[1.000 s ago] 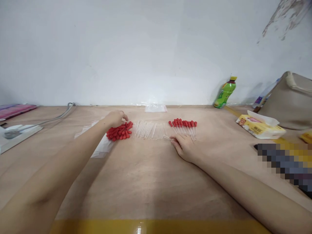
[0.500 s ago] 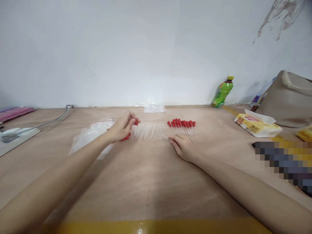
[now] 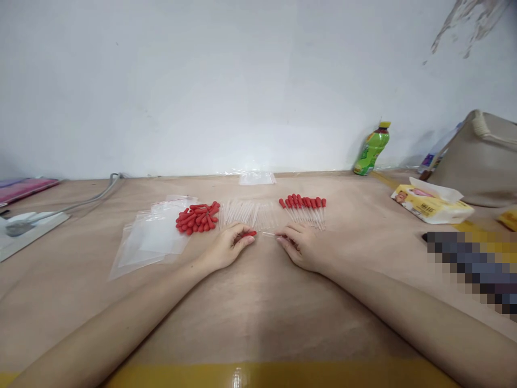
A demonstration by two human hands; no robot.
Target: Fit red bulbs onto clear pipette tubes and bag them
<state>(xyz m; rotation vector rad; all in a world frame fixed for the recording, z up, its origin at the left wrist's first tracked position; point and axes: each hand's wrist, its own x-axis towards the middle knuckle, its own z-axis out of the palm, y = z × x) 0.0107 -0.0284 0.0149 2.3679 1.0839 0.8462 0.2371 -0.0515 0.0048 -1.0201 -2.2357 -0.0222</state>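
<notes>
Between the thumb and fingers of my left hand (image 3: 229,246) is a red rubber dropper bulb (image 3: 249,234), its end pointing right. My right hand (image 3: 299,245) pinches a thin clear dropper tube (image 3: 268,234), whose free end points left toward the bulb; a small gap separates the two. Beyond my hands lies a row of loose clear tubes (image 3: 246,212). A heap of red bulbs (image 3: 197,218) sits left of that row. To its right, several droppers with red bulbs fitted (image 3: 302,207) lie side by side.
Clear plastic bags (image 3: 151,234) overlap at the left, and another bag (image 3: 257,179) lies by the wall. A green bottle (image 3: 372,149), a yellow tissue pack (image 3: 432,203) and a grey bag (image 3: 472,159) stand at the right. A cable (image 3: 95,195) runs to a power strip (image 3: 32,229).
My left hand has come from the bulb heap toward me and right, bringing a red bulb near the tube. My right hand, still pinching the tube, has lowered slightly; the tube now lies more level.
</notes>
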